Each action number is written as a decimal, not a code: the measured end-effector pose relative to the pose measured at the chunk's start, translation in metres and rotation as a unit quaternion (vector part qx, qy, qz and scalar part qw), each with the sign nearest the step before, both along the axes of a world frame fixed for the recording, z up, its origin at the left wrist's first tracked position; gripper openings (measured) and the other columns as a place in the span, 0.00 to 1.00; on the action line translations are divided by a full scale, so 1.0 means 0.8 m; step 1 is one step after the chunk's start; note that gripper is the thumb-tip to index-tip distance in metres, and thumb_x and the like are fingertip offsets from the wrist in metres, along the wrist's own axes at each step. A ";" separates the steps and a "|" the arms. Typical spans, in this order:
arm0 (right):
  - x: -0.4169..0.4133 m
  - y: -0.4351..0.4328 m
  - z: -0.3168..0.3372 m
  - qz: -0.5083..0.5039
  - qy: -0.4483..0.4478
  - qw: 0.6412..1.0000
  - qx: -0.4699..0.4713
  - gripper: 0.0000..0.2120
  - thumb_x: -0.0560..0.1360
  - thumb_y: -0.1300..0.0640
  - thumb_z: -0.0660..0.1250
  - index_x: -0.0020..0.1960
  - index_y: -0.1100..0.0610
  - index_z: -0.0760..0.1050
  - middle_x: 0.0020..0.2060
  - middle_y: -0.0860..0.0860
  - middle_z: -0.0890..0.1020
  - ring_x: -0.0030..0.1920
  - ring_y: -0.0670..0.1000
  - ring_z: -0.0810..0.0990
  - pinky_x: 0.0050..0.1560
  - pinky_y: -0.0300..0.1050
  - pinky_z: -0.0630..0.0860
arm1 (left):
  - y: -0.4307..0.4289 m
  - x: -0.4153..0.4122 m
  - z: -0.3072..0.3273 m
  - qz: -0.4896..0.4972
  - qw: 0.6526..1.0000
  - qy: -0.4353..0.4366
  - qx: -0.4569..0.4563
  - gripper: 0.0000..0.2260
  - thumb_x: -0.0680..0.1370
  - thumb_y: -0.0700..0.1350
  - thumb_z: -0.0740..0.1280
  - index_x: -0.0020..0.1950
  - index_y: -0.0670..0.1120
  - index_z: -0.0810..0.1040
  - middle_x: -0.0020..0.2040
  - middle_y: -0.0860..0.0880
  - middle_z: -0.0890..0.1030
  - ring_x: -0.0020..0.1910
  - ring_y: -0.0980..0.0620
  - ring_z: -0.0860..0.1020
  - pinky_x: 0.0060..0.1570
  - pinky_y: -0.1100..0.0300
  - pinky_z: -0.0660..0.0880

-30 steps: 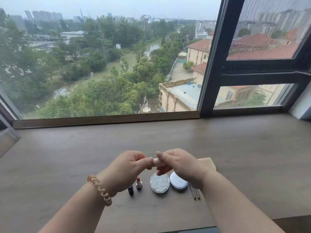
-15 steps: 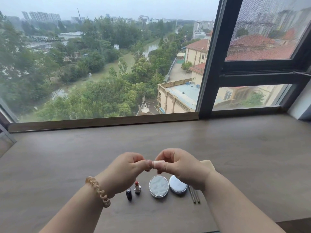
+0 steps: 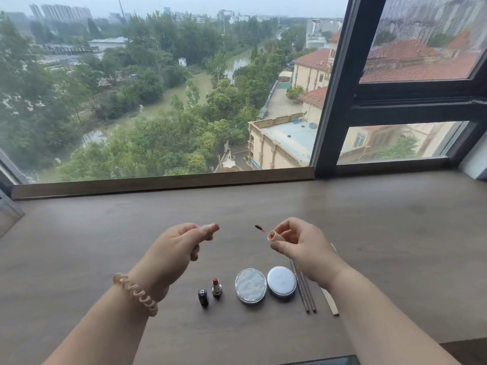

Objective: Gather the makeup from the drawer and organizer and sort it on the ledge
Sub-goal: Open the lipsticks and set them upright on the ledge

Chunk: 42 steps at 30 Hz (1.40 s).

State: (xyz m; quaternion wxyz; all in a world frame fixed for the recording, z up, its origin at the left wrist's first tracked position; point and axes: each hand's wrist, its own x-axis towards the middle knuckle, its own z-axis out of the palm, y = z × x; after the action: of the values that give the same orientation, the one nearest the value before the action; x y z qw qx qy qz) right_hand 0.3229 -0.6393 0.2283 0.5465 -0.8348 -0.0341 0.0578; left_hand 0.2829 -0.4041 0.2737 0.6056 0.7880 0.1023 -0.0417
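Note:
Both hands hover over the wooden ledge (image 3: 395,233), held apart. My right hand (image 3: 300,246) pinches the pale cap of a lip gloss, and its wand (image 3: 260,228) with a dark red tip points left. My left hand (image 3: 181,246) is curled round the lip gloss tube, which is almost wholly hidden in the fist. Below them lies a row of makeup: a black lipstick cap (image 3: 203,297), an open red lipstick (image 3: 216,287), a clear round compact (image 3: 250,285), a pale blue round compact (image 3: 281,281) and two thin pencils (image 3: 307,293).
A beige flat item (image 3: 330,302) lies under my right wrist, partly hidden. A large window (image 3: 171,101) with a dark frame (image 3: 334,101) rises behind the ledge. The ledge's front edge runs along the bottom of the view.
My hands, joined on the pale lip gloss before, have pulled apart. The wand with its red tip is now out of the tube.

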 end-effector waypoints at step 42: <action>0.018 0.112 -0.220 0.138 -0.099 0.931 -0.323 0.06 0.67 0.46 0.71 0.43 0.44 0.80 0.69 0.45 0.69 0.74 0.51 0.52 0.64 0.45 0.43 | -0.042 -0.024 -0.286 0.189 0.901 0.035 0.389 0.07 0.69 0.55 0.71 0.41 0.55 0.76 0.39 0.57 0.79 0.49 0.53 0.73 0.42 0.58 0.50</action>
State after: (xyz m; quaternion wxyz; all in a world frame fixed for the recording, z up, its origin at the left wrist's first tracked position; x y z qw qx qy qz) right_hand 0.3375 -0.5495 0.0522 0.2276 -0.9548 -0.1822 0.0574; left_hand 0.2638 -0.4378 0.0449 0.2439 0.9246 0.2786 0.0894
